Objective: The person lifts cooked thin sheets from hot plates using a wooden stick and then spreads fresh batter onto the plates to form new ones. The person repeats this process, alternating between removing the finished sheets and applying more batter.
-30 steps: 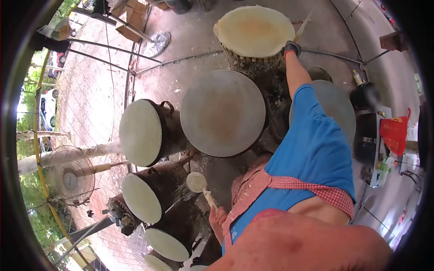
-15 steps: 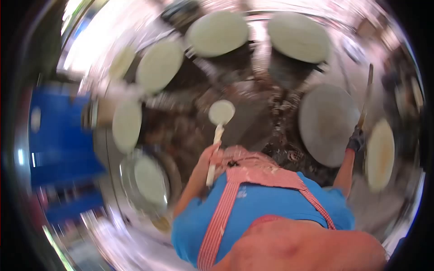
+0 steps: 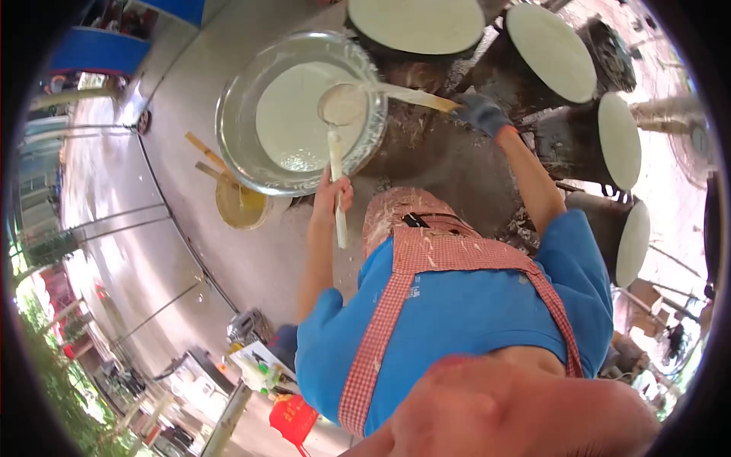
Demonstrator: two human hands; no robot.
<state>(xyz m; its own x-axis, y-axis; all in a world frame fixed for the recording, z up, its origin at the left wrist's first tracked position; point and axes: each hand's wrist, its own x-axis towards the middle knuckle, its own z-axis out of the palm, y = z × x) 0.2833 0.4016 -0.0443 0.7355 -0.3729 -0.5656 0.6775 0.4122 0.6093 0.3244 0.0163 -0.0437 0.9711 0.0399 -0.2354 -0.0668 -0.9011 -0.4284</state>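
My left hand (image 3: 332,199) is closed round the pale, thick handle of a ladle (image 3: 343,105). The ladle's bowl is over a large metal basin (image 3: 232,156) holding white batter (image 3: 285,122). A dark glove covers my right hand (image 3: 483,116), which grips one end of a long wooden stick (image 3: 415,97). Whitish batter coats the stick's far part, and its tip overlaps the ladle's bowl in this view.
Round griddles bearing pale batter, one of them (image 3: 552,53) at upper right, stand in an arc on dark stoves. Beside the basin is a yellowish bucket (image 3: 242,207) with wooden handles sticking out. A red plastic item (image 3: 292,417) lies behind me at lower left.
My view has turned left, bringing the basin in front of me. The ladle is now over the basin, and the stick has swung from the far right to the ladle.
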